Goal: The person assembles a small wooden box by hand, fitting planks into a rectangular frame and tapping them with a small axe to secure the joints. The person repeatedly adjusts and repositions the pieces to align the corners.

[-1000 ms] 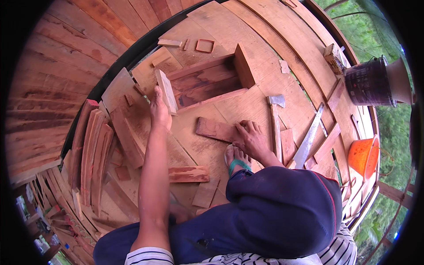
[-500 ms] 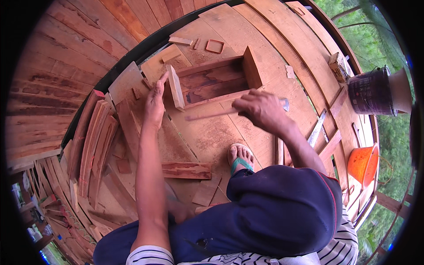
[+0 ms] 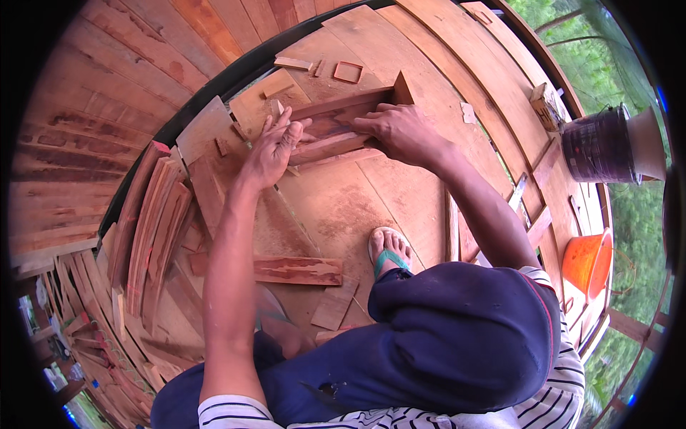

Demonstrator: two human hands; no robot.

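I am crouched on a plank floor over an open wooden frame [image 3: 343,107] made of reddish boards. My left hand [image 3: 270,150] is at the frame's left end, fingers spread over a short end piece that it mostly hides. My right hand [image 3: 400,129] grips the right end of a long flat board [image 3: 325,148], which lies along the near side of the frame. The frame's right end piece [image 3: 401,89] stands upright just beyond my right hand. Both forearms reach forward over my dark blue trousers [image 3: 457,336].
My foot in a green sandal [image 3: 389,250] rests on the floor. A loose reddish board [image 3: 296,270] lies near it. Stacked planks [image 3: 150,229] lean at the left. A dark bucket [image 3: 597,146] and an orange bucket [image 3: 586,261] stand at the right edge.
My right hand picked a long board off the floor, carried it forward and laid it against the frame. My left hand stayed at the frame's left end, holding the short piece.
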